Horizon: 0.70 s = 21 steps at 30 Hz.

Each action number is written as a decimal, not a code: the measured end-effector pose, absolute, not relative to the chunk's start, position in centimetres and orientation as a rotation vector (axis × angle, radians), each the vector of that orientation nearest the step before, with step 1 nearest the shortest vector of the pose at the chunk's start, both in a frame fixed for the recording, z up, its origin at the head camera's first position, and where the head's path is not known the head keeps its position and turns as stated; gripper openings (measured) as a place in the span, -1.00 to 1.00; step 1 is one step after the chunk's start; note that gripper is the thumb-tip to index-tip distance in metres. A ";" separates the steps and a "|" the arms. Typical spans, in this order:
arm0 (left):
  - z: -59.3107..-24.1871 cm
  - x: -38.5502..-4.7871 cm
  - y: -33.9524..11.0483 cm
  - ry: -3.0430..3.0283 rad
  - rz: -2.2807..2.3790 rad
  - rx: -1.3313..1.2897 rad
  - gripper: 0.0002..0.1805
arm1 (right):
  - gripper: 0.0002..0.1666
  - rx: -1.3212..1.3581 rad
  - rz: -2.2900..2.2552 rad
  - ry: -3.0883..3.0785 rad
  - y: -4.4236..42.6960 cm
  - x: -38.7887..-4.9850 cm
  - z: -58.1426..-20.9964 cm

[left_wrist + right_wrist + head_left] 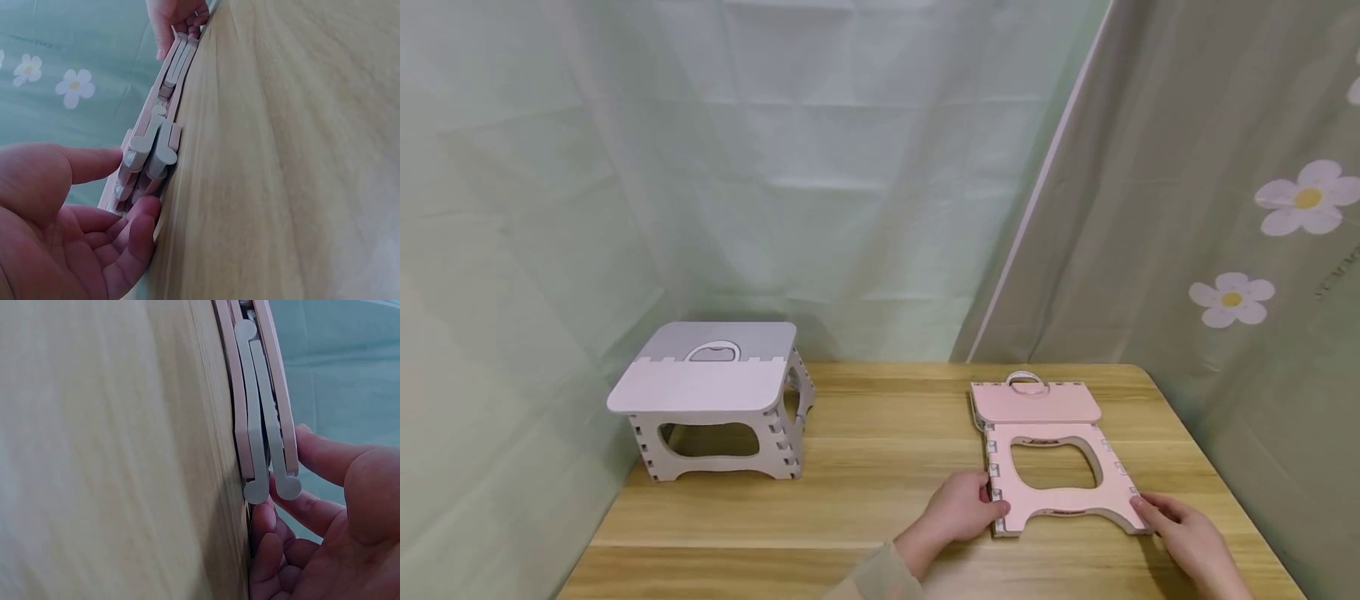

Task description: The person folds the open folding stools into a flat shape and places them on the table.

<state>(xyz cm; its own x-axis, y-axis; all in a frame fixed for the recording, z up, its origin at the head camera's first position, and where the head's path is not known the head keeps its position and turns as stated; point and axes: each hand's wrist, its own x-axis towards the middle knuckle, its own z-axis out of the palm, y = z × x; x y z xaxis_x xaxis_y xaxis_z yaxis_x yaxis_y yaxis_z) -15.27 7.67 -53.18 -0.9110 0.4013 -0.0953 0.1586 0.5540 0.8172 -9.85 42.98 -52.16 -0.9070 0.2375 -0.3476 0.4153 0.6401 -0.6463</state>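
A folded pink step stool [1060, 498] lies flat on the wooden table [880, 467], its seat half and pale carry handle [1024, 379] toward the back. At its near left corner my left hand [958, 507] grips the leg panel, thumb on top and fingers at the lower edge. My right hand [1187, 537] pinches the near right corner the same way. In the left wrist view, grey hinge pieces [164, 150] show between the stacked panels beside the thumb. The right wrist view shows the leg panels [284, 394] slightly apart at the edge, with fingers beneath the lower end.
To the left stands an unfolded grey and white step stool [700, 385] on its legs. A pale green curtain [850, 208] hangs behind and at the left; a darker curtain with white flowers [1231, 300] hangs along the right table edge.
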 end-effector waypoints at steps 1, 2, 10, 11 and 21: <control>-53.2 -15.3 7.6 2.507 1.293 0.462 -0.63 | 0.11 0.526 -1.114 2.634 43.0 -9.8 -52.2; -53.3 -15.3 7.6 2.495 1.303 0.460 -0.63 | 0.10 0.518 -1.109 2.641 43.0 -9.8 -52.2; -52.5 -15.5 5.6 2.471 1.331 0.530 -0.69 | 0.05 0.569 -1.134 2.691 42.8 -9.7 -52.2; -52.2 -15.5 5.1 2.467 1.328 0.535 -0.63 | 0.03 0.579 -1.122 2.704 42.8 -9.7 -52.2; -49.7 -15.3 -4.8 2.381 1.507 0.492 -0.34 | -0.18 0.599 -1.139 2.896 40.6 -10.7 -50.1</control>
